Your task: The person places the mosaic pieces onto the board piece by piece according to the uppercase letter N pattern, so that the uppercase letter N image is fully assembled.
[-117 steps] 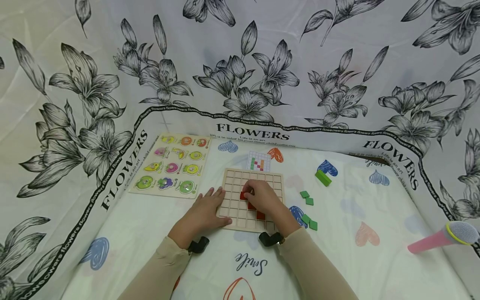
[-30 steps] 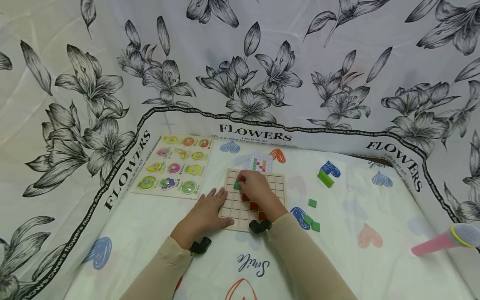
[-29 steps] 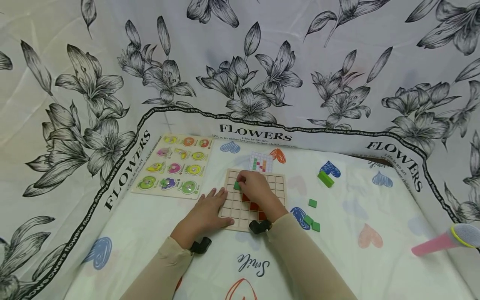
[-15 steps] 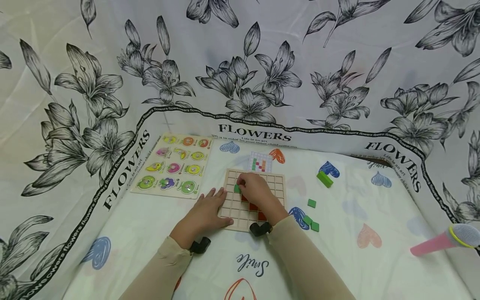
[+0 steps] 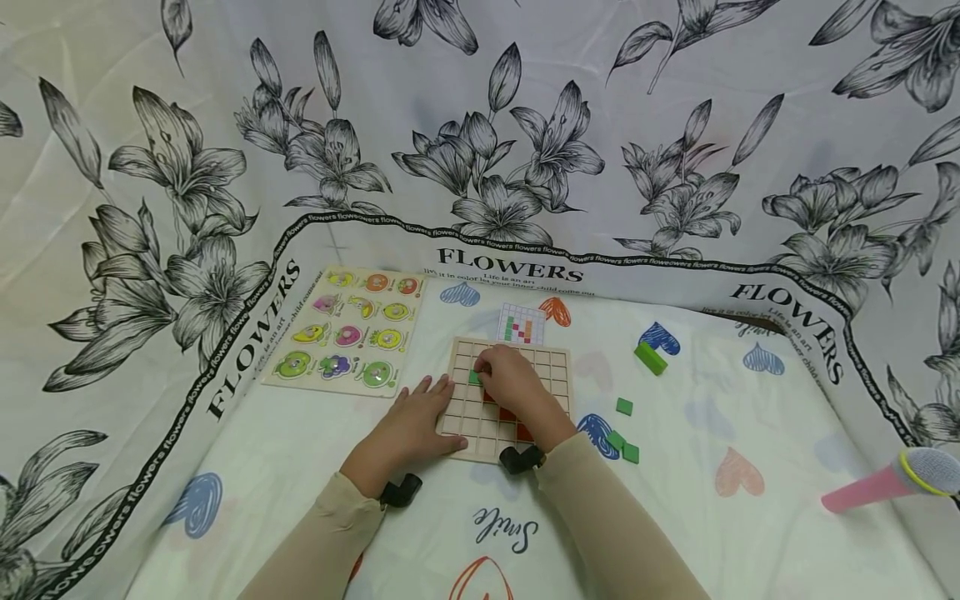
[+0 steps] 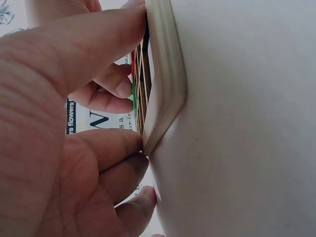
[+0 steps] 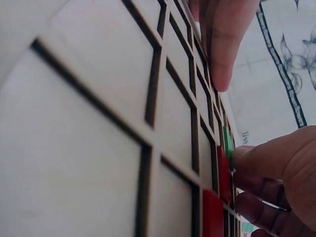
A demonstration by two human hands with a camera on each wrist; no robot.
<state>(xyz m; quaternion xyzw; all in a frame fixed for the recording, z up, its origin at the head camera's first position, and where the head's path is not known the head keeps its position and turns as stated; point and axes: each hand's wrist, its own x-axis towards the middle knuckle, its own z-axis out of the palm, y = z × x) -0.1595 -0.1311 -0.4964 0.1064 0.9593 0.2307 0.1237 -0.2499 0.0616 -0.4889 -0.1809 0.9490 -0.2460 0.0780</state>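
A wooden grid board (image 5: 467, 414) lies on the cloth in the head view, with several red tiles (image 5: 507, 413) running diagonally across it, partly hidden by my right hand. My right hand (image 5: 513, 382) reaches over the board, pinching a green tile (image 5: 475, 377) between thumb and fingers at the upper end of the red diagonal. The right wrist view has the thumb against this green tile (image 7: 228, 143), just beyond a red one. My left hand (image 5: 408, 431) rests at the board's left side, fingers spread, its thumb touching the front edge. Up close, its thumb and fingertips touch the board's rim (image 6: 170, 74).
Right of the board are loose green tiles (image 5: 624, 406) and a green block (image 5: 651, 358). Behind it lies a pattern card (image 5: 521, 323). A fruit puzzle board (image 5: 345, 332) sits at the left, a pink microphone (image 5: 888, 482) at the far right.
Earlier my right hand was on a red tile; since then one loose green tile has left the right side and is in that hand on the board. My left hand stays put.
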